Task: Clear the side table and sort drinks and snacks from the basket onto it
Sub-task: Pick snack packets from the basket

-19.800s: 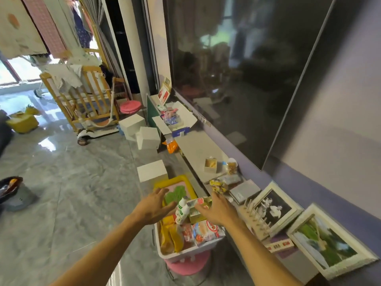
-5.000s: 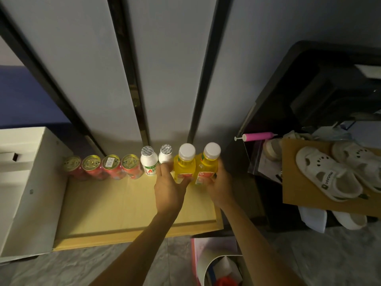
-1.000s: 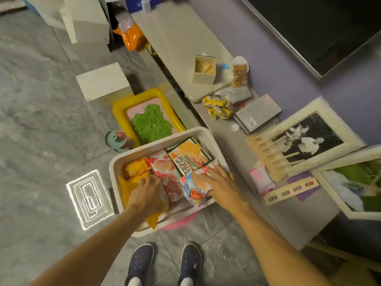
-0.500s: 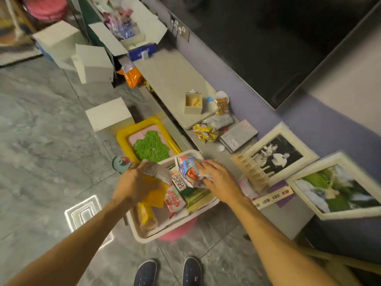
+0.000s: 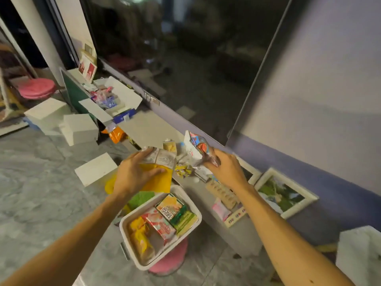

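Snack packets, both held aloft beyond white plastic basket (image 5: pixel 144 204), over low grey ledge (image 5: pixel 148 129). L. hand (image 5: pixel 134 174) grasps yellow foil packet w/ white printed panel (image 5: pixel 161 162); long axis approx. upright, white end up. R. hand (image 5: pixel 224 170) clenches round crumpled base of white packet w/ blue-red print (image 5: pixel 195 146); long axis tilts up-left, free end toward dark screen (image 5: pixel 195 58). Base hidden in fist; print on both blurred, illegible. Basket sits atop pink round stool (image 5: pixel 169 263), contains yellow, pink and green packets.

Basket (image 5: pixel 150 203) on stool (image 5: pixel 173 261), snack packs (image 5: pixel 162 223) inside; low shelf (image 5: pixel 239 234) right of it, framed picture (image 5: pixel 282 193) on shelf against wall; boxes (image 5: pixel 80 129) far left.
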Available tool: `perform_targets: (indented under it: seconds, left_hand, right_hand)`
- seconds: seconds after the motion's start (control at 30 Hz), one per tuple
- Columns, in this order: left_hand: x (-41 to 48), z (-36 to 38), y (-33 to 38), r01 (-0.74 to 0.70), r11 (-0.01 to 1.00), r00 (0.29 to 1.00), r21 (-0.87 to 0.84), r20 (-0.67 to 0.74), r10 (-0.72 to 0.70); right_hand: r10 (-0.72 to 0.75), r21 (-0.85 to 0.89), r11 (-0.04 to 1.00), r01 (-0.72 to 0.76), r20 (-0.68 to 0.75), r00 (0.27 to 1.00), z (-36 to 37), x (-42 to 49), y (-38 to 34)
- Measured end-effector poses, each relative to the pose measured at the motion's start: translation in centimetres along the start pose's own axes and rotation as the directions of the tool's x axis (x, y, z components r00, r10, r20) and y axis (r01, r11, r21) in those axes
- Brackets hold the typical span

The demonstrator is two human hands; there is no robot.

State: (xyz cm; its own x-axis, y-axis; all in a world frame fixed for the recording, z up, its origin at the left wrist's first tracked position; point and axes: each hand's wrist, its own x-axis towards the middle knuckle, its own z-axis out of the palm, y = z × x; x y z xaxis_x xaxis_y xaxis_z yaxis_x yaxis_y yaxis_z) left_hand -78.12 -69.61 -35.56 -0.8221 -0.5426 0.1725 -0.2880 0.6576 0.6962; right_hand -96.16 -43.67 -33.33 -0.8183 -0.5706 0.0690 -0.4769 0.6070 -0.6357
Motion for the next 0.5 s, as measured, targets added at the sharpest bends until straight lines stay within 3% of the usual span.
perform_targets:
  seconds: [0.1, 0.27, 0.5]
  left_hand:
    - [1.5, -1.9, 4.0, -0.086, 0.995, 0.996, -0.05, 0.006, 0.086]
    - [3.0, -1.8, 12.8, -0.266, 0.955, 0.962, -0.128, 0.029, 0.272]
    - [-0.7, 6.1, 26.1, -0.398, 0.88, 0.879, -0.261, 0.167, 0.447]
  right_hand:
    - [0.09, 0.049, 0.995, -0.083, -0.168, 0.982, -4.5, -1.9, -1.6]
    - [0.173, 0.089, 0.984, -0.153, -0.292, 0.941, -11.3, -7.2, -1.0]
    - [0.334, 0.131, 0.942, -0.31, -0.462, 0.821, -19.6, -19.3, 5.3]
